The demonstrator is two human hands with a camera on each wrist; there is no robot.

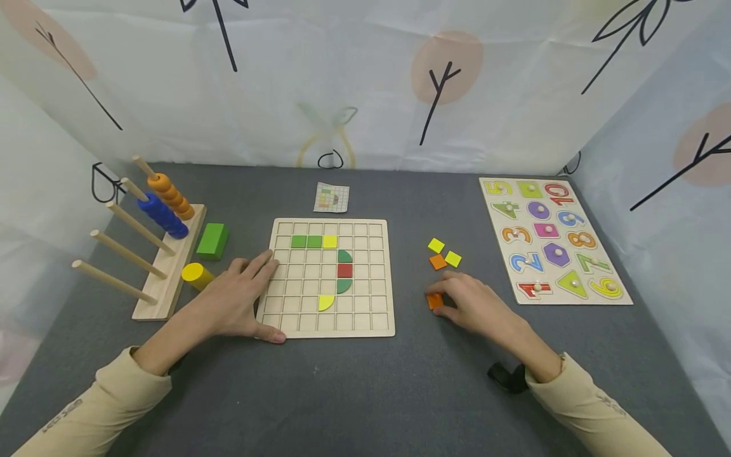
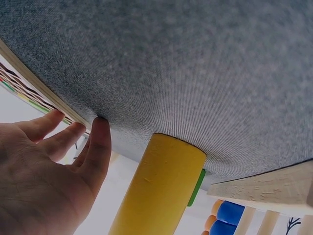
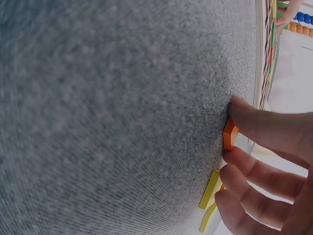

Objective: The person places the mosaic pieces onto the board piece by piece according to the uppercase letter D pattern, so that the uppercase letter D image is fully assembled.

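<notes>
My left hand (image 1: pixel 234 301) rests along the left edge of a wooden grid board (image 1: pixel 342 334), fingers at its side and thumb near the front left corner. Its fingers are fairly straight in the left wrist view. Green, yellow and red pieces lie on the board, some square, some quarter-round. To the right of it, my right hand (image 1: pixel 471 301) pinches an orange square tile (image 1: pixel 434 301) between thumb and index finger, at the tabletop. Just beyond that hand lie two yellow square tiles (image 1: pixel 436 245) and another orange tile (image 1: pixel 438 261).
A wooden peg stand (image 1: pixel 171 279) with orange and blue beads is at left, beside a green block (image 1: pixel 213 241) and a yellow cylinder (image 1: pixel 197 275). A small pattern card (image 1: pixel 331 197) lies behind the grid board. At right sits a number-and-shape puzzle board (image 1: pixel 553 271).
</notes>
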